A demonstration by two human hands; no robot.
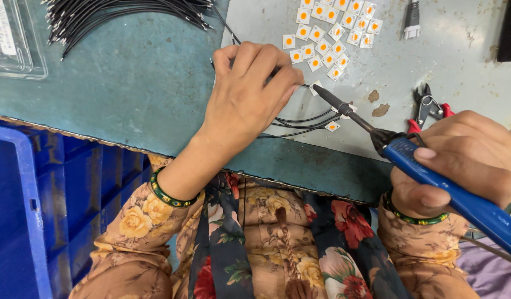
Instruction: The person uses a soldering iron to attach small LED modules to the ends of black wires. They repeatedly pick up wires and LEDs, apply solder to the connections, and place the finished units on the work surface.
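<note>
My right hand (466,160) grips a blue-handled soldering iron (433,177); its dark tip reaches up-left to a small white square chip with an orange centre (316,87) on the grey worktop. My left hand (250,94) is closed over thin black wires (305,122), pinching them down right beside that chip. The wires curve out to the right under the iron's shaft. Another loose chip (332,127) lies just below the shaft.
Several more white-and-orange chips (333,33) are spread at the top centre. A bundle of black wires (128,16) lies top left beside a clear plastic tray (11,39). Red-handled cutters (427,108) sit at the right. A blue crate (39,210) stands lower left.
</note>
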